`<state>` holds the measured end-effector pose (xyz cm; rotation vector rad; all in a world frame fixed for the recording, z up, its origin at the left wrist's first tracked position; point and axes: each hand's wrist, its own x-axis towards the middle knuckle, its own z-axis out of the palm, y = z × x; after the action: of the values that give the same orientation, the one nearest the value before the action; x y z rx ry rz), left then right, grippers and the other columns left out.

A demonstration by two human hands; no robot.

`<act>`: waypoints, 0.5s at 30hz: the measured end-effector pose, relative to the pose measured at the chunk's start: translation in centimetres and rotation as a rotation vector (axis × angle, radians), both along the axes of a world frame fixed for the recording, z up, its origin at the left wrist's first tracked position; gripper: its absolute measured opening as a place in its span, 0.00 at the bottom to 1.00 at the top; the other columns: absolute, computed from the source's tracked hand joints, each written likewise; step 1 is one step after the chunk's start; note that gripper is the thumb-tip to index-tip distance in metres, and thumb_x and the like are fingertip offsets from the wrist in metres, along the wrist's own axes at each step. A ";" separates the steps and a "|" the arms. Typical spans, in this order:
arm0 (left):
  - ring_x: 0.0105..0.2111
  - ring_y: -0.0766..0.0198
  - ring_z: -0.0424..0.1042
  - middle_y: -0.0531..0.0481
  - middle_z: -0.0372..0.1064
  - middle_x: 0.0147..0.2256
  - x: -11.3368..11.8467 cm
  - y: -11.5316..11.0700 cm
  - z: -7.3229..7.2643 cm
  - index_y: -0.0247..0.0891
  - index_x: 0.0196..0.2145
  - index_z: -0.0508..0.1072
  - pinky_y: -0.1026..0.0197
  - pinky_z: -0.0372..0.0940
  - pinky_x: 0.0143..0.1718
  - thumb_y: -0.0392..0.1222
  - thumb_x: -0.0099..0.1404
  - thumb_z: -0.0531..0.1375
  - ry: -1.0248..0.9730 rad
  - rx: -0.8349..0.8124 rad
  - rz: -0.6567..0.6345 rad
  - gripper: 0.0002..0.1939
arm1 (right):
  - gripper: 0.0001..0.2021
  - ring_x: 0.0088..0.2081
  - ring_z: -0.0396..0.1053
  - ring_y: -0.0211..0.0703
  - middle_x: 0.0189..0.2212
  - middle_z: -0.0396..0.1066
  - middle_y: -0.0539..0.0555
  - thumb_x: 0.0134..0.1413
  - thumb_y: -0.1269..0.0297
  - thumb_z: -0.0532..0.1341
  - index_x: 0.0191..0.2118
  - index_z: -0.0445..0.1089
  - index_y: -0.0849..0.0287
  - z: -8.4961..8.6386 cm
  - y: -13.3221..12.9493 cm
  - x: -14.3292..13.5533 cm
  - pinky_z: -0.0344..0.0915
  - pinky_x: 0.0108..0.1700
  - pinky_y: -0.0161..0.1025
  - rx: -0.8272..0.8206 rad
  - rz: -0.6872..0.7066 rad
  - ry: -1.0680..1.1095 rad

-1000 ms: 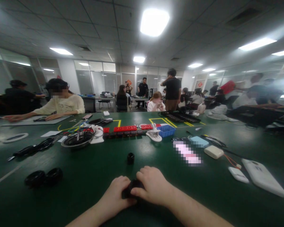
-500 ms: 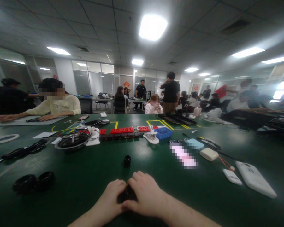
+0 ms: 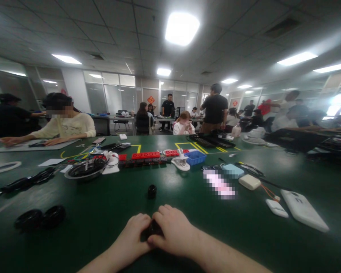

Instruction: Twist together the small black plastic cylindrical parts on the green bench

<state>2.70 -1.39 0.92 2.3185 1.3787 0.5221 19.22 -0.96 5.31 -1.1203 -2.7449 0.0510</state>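
Both hands meet low in the middle of the view around a dark round part point(image 3: 155, 228). My left hand point(image 3: 135, 233) wraps it from the left, thumb low. From the right, my right hand point(image 3: 174, 231) curls over it, with its thumb tip near my left thumb. Most of the part is hidden by the fingers. Just beyond the hands a small black cylindrical piece point(image 3: 152, 191) stands on the green table point(image 3: 108, 204). Two black round parts lie to the left, one point(image 3: 28, 220) touching or close beside the other point(image 3: 54, 216).
Farther back are a metal bowl of cables point(image 3: 86, 168), red-and-black blocks in a row point(image 3: 146, 157), a white clamp point(image 3: 182, 161) and a blue bin point(image 3: 196, 157). A white power bank point(image 3: 304, 210) lies right. A person point(image 3: 69, 121) sits across at left.
The whole view has shifted slightly. Both hands keep their hold on the dark part, with my right thumb a little nearer my left hand. A standing person in the background has moved right.
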 end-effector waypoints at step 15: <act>0.34 0.60 0.62 0.51 0.64 0.31 -0.1 -0.1 0.3 0.38 0.29 0.68 0.60 0.57 0.36 0.49 0.54 0.59 -0.003 -0.009 0.003 0.11 | 0.15 0.33 0.63 0.44 0.31 0.66 0.54 0.50 0.54 0.55 0.37 0.66 0.60 0.5 -0.1 0.5 0.60 0.31 0.38 -0.013 0.024 0.032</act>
<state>2.64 -1.51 1.17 2.3075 1.3811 0.5188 19.72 -1.10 5.83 -1.0810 -2.7338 0.0894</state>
